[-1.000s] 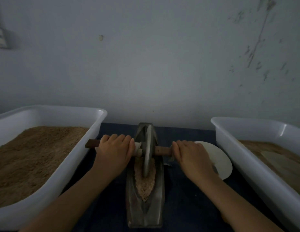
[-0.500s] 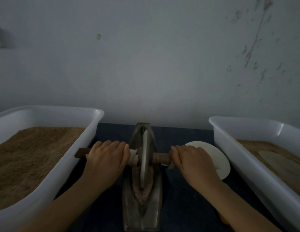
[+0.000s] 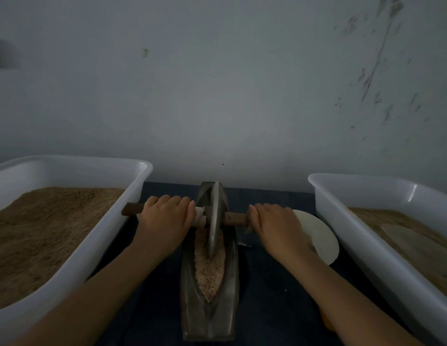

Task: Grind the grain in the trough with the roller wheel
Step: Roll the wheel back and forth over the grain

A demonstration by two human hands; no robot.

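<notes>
A narrow boat-shaped metal trough [image 3: 230, 310] lies lengthwise on the dark table in front of me. Pale crushed grain [image 3: 209, 270] fills its groove. A thin metal roller wheel [image 3: 214, 216] stands upright in the far half of the trough, on a brown wooden axle [image 3: 236, 219] that sticks out to both sides. My left hand [image 3: 165, 218] grips the axle left of the wheel, knuckles up. On the other side of the wheel my right hand [image 3: 277, 228] grips the axle the same way.
A white tub [image 3: 112, 221] heaped with brown grain stands at the left. Another white tub [image 3: 354, 236] with finer brown meal stands at the right. A white plate [image 3: 319, 236] lies beside the trough, partly under my right hand. A blank wall rises close behind.
The wheel rolled toward me along the trough half a second ago and has now rolled back to the far half, with both hands staying on the axle.
</notes>
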